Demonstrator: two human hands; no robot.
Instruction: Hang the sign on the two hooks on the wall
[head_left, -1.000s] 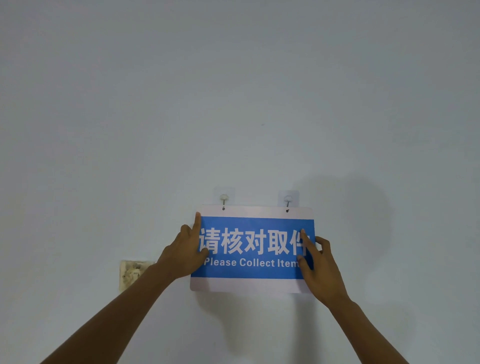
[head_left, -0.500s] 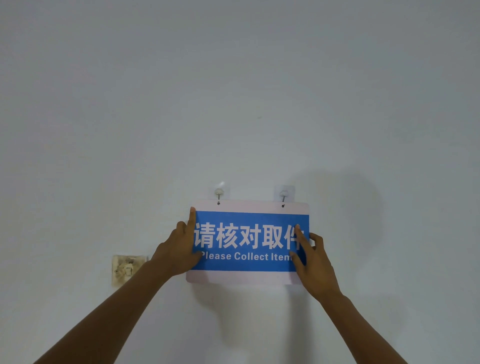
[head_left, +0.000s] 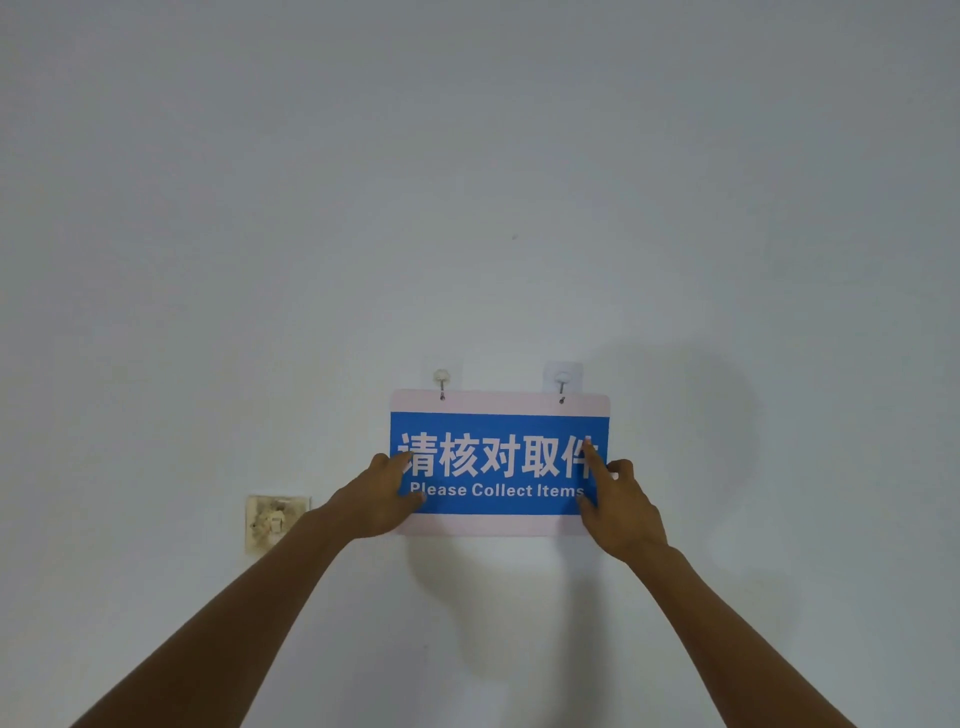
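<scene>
Two small holes near the top edge of the flat rectangular sign (head_left: 498, 462), blue-faced with white lettering and pale borders, are sitting right at the two hooks, so the board is lying flat against the wall just below them. Whether each hook's metal tip is passing fully through its hole is too small to tell, though both tips are showing in front of the pale top strip. The left white adhesive hook (head_left: 441, 378) and the right white adhesive hook (head_left: 561, 381) are standing level with each other, which is why the sign is reading straight.

You are keeping your left hand (head_left: 379, 496) on the sign's left edge, fingers curled loosely around it with fingertips resting on the blue face. Your right hand (head_left: 621, 506) is lying on the right edge, forefinger stretched up over the last character and thumb at the lower border. Neither hand is clamping hard; both appear to be steadying the board, probably so it is not swinging while the hooks are taking the weight.

Beyond the sign, the plain pale painted wall (head_left: 467, 182) is filling the view, and a grimy cream wall switch plate (head_left: 277, 522) is sitting well left of your left wrist.

Judging by this, the hanging is nearly finished, with only letting go remaining.
</scene>
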